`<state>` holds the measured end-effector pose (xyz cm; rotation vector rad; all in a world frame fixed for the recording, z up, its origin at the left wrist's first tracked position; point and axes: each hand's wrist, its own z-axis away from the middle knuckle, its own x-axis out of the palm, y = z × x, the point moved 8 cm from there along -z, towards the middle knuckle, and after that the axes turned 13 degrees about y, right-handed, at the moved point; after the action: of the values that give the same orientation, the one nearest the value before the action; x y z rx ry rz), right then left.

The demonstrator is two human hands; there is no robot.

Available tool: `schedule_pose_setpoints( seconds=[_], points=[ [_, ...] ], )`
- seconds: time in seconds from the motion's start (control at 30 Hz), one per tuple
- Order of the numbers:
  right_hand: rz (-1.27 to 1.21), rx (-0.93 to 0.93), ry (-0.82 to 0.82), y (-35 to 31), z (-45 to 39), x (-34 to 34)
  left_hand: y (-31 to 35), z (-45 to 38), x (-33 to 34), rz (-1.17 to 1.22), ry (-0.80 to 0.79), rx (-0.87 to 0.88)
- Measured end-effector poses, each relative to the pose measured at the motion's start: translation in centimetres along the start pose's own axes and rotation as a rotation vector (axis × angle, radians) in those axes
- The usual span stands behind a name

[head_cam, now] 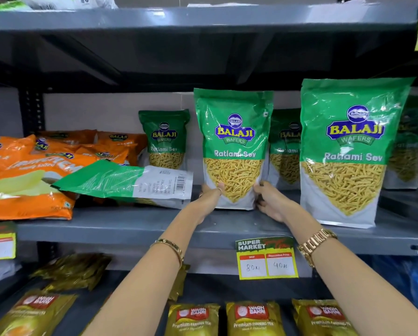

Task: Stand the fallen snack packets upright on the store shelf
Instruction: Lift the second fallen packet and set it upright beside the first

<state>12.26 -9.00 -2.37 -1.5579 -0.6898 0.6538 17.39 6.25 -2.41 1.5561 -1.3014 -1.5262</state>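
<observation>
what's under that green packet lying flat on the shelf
The fallen green packet lies back side up, its left end resting on the orange packets, its right end on the grey shelf. What lies beneath its middle is covered.

Grey shelf (pixel 140 229) with green packets (pixel 343 151), orange packets (pixel 28 180).

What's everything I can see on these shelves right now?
Upright Ratlami Sev packets: five, green, middle shelf; the centre one is held.
Fallen Ratlami Sev packet: one, green and white, lying flat, middle shelf left of centre.
Orange snack packets: several, lying piled, middle shelf left.
Tea packets: several, gold, bottom shelf.
Price tag: one, yellow, green and red, middle shelf edge.
Shelf: grey metal.
Hands: left hand, right hand, gripping the centre packet's base.
</observation>
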Motion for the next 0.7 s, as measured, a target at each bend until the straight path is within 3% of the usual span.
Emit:
schedule_pose_setpoints(
  seconds=[0.37, 0.7],
  points=[
    [0.019, -0.07, -0.059, 0.1, 2.9, -1.2, -0.4, 2.8, -1.2, 0.063, -0.074, 0.003],
    [0.024, -0.127, 0.026, 0.1, 4.1, -2.3, -0.3, 5.1, -1.8, 0.22, -0.099, 0.006]
  ],
)
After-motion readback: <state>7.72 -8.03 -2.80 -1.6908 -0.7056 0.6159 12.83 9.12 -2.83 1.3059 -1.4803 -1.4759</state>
